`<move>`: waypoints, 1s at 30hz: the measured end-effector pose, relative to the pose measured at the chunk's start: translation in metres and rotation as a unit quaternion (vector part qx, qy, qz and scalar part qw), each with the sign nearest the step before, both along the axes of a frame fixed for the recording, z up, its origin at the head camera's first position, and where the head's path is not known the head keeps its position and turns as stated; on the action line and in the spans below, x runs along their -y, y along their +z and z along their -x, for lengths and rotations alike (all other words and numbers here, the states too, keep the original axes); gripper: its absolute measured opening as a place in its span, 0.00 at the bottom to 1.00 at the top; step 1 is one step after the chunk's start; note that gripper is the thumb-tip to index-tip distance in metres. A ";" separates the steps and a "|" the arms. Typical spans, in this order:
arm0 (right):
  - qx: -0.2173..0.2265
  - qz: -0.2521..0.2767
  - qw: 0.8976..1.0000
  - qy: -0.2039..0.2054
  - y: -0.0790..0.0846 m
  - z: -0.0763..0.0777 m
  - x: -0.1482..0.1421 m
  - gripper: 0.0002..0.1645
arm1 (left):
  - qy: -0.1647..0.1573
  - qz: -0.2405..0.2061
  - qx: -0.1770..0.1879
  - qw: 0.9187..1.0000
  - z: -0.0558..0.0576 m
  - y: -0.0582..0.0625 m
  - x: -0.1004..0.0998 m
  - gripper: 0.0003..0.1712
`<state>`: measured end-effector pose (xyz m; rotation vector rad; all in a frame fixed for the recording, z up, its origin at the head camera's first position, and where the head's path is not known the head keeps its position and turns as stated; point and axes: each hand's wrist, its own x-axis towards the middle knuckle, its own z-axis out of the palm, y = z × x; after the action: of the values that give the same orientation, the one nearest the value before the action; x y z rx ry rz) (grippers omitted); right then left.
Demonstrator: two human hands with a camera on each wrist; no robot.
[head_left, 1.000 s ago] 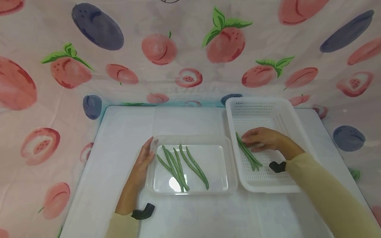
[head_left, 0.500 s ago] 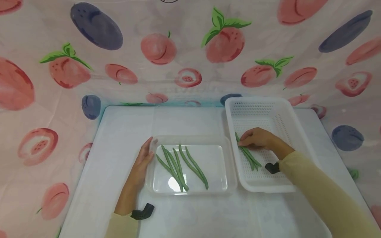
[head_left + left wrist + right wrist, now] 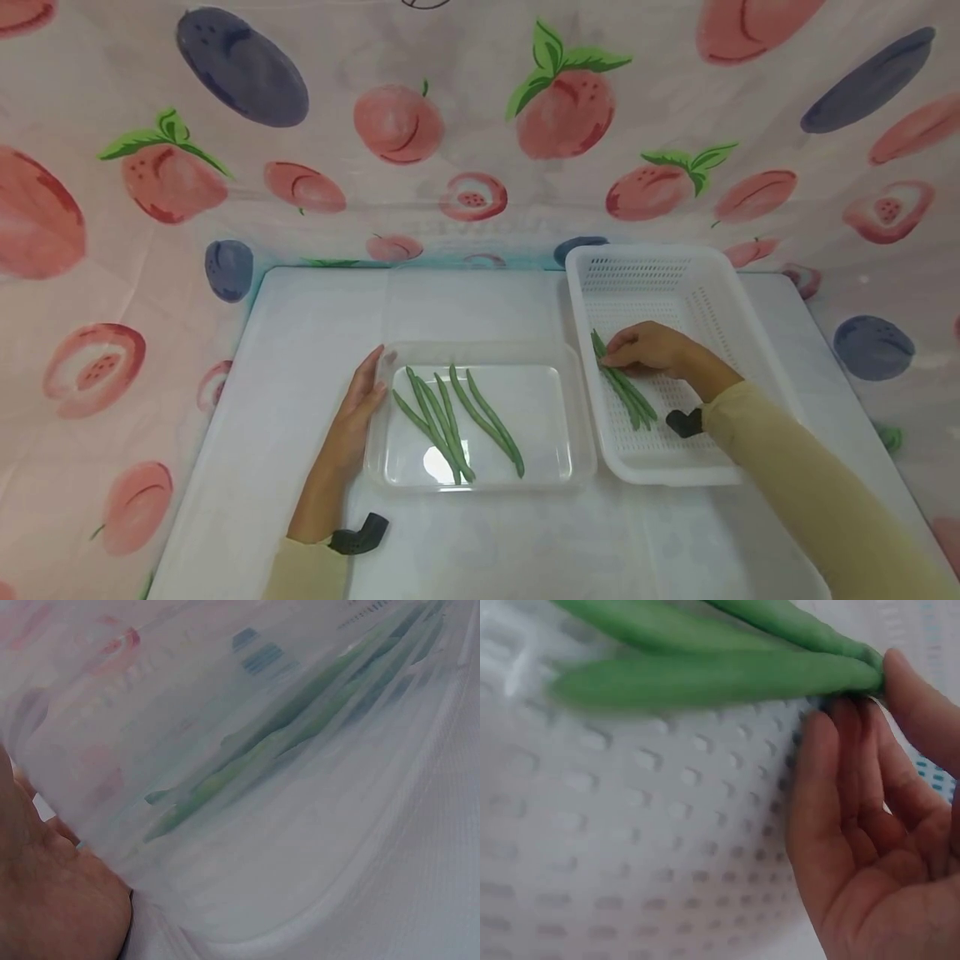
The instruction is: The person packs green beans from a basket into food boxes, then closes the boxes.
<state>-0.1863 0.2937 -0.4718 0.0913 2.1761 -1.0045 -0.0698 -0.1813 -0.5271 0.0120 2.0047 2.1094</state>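
Note:
In the head view, my left hand (image 3: 358,421) rests along the left wall of a clear plastic box (image 3: 581,408), fingers fairly straight against its outside. Several green beans (image 3: 452,421) lie inside that box; the left wrist view shows green beans (image 3: 255,754) through the cloudy wall beside my palm (image 3: 64,900). My right hand (image 3: 648,348) is inside a white perforated basket (image 3: 615,462). Its thumb and fingertips pinch a green bean (image 3: 727,679) near one end, within a small bunch. More green beans (image 3: 626,396) of that bunch lie along the basket's left wall.
Basket and box stand side by side on a white table (image 3: 465,550), their rims close together. A fruit-print cloth (image 3: 480,108) hangs behind and at the sides. Dark straps with a small black piece (image 3: 360,533) sit at both wrists.
My right hand has moved slightly left and its fingers have come together on the beans at the basket's left side. The bunch has shifted a little. The left hand stays put.

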 end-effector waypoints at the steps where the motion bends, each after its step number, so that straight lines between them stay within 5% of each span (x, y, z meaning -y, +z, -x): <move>1: 0.003 0.003 1.000 -0.001 0.001 0.000 -0.001 0.26 | 0.000 0.000 -0.001 1.000 0.000 0.000 0.000 0.32; 14: 0.029 0.051 0.998 0.008 0.018 0.004 -0.015 0.24 | -0.002 0.007 -0.005 1.000 -0.001 0.000 0.000 0.32; 30: 0.035 0.135 0.990 -0.019 0.049 -0.010 -0.011 0.27 | 0.001 0.017 -0.004 1.000 -0.001 0.000 -0.001 0.32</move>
<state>-0.1766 0.3049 -0.4228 0.0401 1.9622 -1.2883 -0.0688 -0.1808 -0.5269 0.0129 2.0444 2.0798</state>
